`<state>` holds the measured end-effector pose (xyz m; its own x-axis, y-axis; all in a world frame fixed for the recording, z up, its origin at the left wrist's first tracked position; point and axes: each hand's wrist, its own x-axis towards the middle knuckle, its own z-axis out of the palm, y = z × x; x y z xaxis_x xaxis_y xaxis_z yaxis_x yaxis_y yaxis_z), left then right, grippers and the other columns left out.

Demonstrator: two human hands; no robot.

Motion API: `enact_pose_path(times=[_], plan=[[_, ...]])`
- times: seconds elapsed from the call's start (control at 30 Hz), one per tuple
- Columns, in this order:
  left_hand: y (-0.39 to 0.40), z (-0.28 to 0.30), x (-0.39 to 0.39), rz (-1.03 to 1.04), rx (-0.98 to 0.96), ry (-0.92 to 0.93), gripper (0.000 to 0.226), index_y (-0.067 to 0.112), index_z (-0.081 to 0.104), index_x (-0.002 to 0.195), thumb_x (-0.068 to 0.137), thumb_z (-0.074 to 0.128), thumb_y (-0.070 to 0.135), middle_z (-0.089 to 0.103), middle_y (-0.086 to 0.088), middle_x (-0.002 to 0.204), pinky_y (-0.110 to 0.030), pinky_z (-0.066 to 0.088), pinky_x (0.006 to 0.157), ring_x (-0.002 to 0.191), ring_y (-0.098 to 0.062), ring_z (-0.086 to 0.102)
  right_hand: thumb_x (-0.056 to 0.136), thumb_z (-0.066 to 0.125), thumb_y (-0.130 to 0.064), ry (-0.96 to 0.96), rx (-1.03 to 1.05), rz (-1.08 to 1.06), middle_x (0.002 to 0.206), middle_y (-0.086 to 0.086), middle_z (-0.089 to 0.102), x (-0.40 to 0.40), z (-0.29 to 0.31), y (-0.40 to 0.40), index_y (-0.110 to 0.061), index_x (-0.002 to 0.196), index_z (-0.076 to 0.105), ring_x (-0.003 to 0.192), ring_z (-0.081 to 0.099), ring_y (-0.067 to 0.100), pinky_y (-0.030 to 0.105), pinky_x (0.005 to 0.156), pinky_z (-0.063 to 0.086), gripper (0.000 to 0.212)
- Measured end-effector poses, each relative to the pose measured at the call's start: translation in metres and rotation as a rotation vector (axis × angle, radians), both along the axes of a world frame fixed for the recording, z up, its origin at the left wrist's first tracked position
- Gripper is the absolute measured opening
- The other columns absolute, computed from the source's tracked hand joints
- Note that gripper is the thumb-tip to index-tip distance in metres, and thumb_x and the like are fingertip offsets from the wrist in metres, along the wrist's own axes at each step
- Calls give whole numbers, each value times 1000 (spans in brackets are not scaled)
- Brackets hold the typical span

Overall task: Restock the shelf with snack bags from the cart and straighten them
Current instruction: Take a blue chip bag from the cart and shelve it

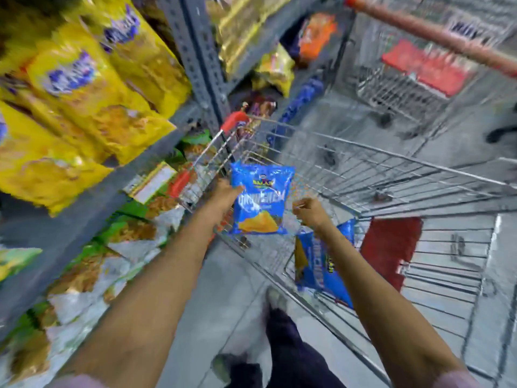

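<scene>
— Left hand [226, 193] has the blue snack bag [261, 201] pinched by its left edge, held up just above the cart [391, 175], near the cart's shelf-side rim.

— And the right hand [309, 210]?

— Curled near the bag's lower right corner, over the cart basket. Whether it touches the bag I cannot tell; the picture is blurred and the fingers look closed on nothing definite.

— Anything left in the cart?

— A second blue bag [321, 264] lies in the basket, under the right forearm, beside a red flap [391, 247] of the cart's seat. So I judge the restock is partway through.

— Where would the held bag go?

— The shelf [92, 203] stands to the left of the cart, already crowded — yellow bags [84, 88] on the tier above cart height, green and white bags [92, 264] below it.

— What might go wrong?

— An edge pinch on a puffy, slick bag is weak; a quick swing toward the shelf could let it slip and drop outside the cart. Pushed into that tight row, it could tip neighbours forward. The cart also sits close to the shelf, so an elbow may catch its rim.
</scene>
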<state>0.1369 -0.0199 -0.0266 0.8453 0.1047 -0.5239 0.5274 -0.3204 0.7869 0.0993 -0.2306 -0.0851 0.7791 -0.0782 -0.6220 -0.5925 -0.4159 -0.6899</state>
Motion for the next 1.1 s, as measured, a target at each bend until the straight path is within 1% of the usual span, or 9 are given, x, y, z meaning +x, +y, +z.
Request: enact_pose_path(times=[0.07, 0.17, 0.27, 0.47, 0.6, 0.77, 0.87, 1.0, 1.1], plan=[[3, -33, 19, 42, 30, 119, 36, -17, 54, 116, 89, 59, 6, 65, -24, 110, -15, 44, 46, 70, -7, 62, 86, 60, -4, 34, -4, -75, 84, 9, 55, 12, -32, -10, 2, 104, 63, 62, 45, 14, 21, 53, 35, 19], [13, -84, 36, -18, 102, 354, 45, -4, 58, 115, 84, 68, 26, 59, -26, 127, -38, 49, 87, 109, -29, 61, 88, 62, -6, 109, 63, -179, 96, 15, 59, 26, -73, -15, 6, 117, 56, 75, 56, 25, 19, 56, 49, 32], [20, -119, 46, -39, -59, 414, 32, 11, 58, 98, 79, 73, 33, 59, -16, 132, -34, 43, 93, 106, -20, 61, 84, 67, -7, 206, 171, -166, 109, 19, 51, 35, -110, -11, 6, 130, 42, 102, 55, 29, 46, 96, 48, 54], [27, -149, 56, -64, -167, 535, 73, 11, 41, 135, 73, 79, 16, 56, -6, 138, -33, 38, 106, 117, -18, 54, 81, 69, 0, 262, 372, -40, 148, 18, 34, 57, -146, -2, -5, 145, 16, 137, 34, 33, 45, 106, 39, 84], [26, -163, 62, -14, -209, 517, 81, 13, 32, 132, 68, 81, 8, 55, -3, 137, -37, 40, 107, 119, -20, 55, 74, 73, 9, 227, 469, -39, 140, 21, 47, 71, -162, 3, -2, 138, 33, 127, 48, 37, 57, 101, 45, 76], [26, -171, 61, -75, -249, 492, 48, 24, 61, 107, 69, 79, 2, 69, -2, 116, -37, 50, 90, 114, -24, 62, 73, 74, 6, 173, 557, 60, 122, 12, 65, 78, -167, -2, -1, 126, 52, 104, 67, 19, 31, 82, 58, 58], [26, -169, 60, -85, -228, 452, 51, 19, 61, 114, 69, 79, 1, 69, -5, 120, -43, 51, 92, 111, -25, 64, 72, 72, 13, 143, 564, 106, 106, 2, 68, 75, -163, -5, -4, 118, 58, 86, 70, 1, 17, 68, 56, 51], [25, -152, 58, -71, -158, 364, 55, 11, 59, 120, 70, 80, 3, 68, -10, 121, -48, 52, 93, 108, -28, 65, 72, 73, 11, 62, 504, 84, 116, 10, 64, 68, -147, -5, 1, 119, 58, 91, 68, 9, 16, 69, 56, 50], [22, -122, 58, -81, -190, 260, 51, 9, 61, 117, 70, 80, 3, 69, -10, 118, -41, 56, 87, 106, -26, 67, 70, 74, 11, -18, 478, 46, 100, -3, 73, 67, -118, -9, -7, 108, 62, 82, 70, -1, 14, 67, 56, 44]])
